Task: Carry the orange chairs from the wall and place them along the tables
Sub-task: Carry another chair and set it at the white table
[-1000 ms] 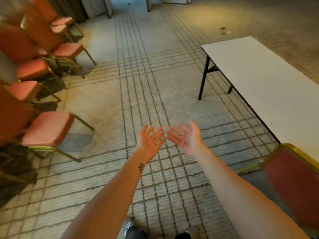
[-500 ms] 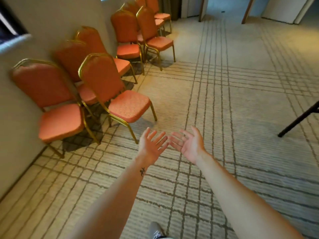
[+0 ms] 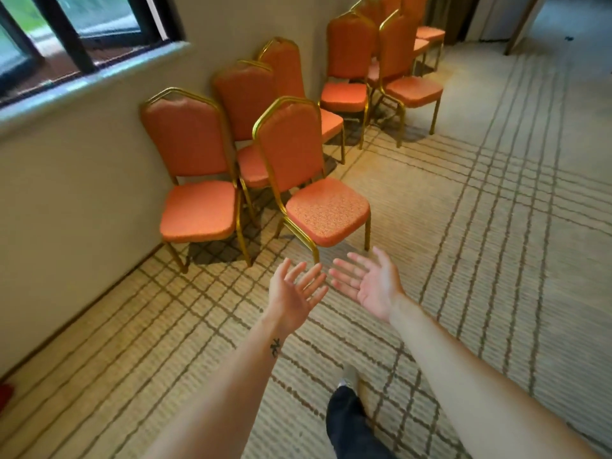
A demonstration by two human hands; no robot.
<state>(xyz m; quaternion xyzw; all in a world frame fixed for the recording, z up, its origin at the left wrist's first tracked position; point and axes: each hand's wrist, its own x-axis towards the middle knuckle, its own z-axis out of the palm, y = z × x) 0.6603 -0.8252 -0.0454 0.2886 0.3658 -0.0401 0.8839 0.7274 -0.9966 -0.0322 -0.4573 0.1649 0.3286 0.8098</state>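
Item: nearest orange padded, gold-framed chair (image 3: 326, 210). L grip (image 3: 293, 293), R grip (image 3: 371, 286): spread, empty, short of it. Risk: legs may snag neighbouring orange chair (image 3: 198, 210) on lift.

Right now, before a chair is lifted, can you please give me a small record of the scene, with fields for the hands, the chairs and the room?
left hand: open, palm up, holds nothing
right hand: open, palm up, holds nothing
nearest chair: orange, gold frame, upright on the carpet, just ahead of both hands, untouched
second chair: to its left, close to the wall
other chairs: several more, farther along the wall
window: above the wall, upper left
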